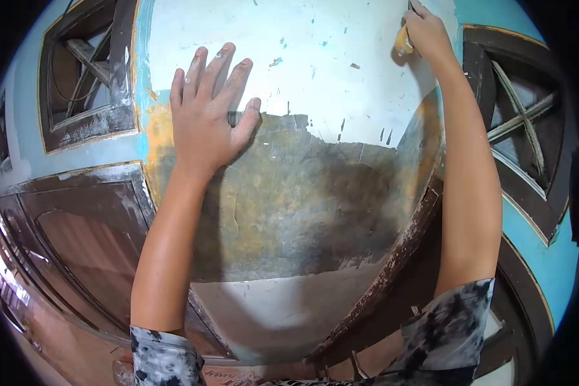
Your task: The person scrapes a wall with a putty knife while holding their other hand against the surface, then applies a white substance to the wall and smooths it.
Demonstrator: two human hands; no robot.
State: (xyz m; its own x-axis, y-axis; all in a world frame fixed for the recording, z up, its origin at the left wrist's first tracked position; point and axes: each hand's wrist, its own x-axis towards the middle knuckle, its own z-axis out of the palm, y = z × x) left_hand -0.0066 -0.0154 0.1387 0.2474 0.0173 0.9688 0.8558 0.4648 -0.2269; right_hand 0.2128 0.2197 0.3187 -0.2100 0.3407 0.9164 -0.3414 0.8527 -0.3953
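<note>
My left hand [212, 109] lies flat with spread fingers on the wall [309, 186], holding nothing. Its fingertips reach the white upper coat, and the palm is near the edge of the rough brown and yellowish band. At the top right, my right hand [428, 35] is closed round a tool with a yellowish part [403, 40] that rests against or close to the white surface. The tool's blade and far end cannot be made out. Small greenish and dark flecks dot the white area.
Dark window frames with crossed bars stand at left [87, 71] and right [521, 122]. Below the left one is a brown panelled door or shutter [90, 244]. A chipped dark wooden edge [392, 264] runs diagonally at lower right. Reddish floor shows at lower left.
</note>
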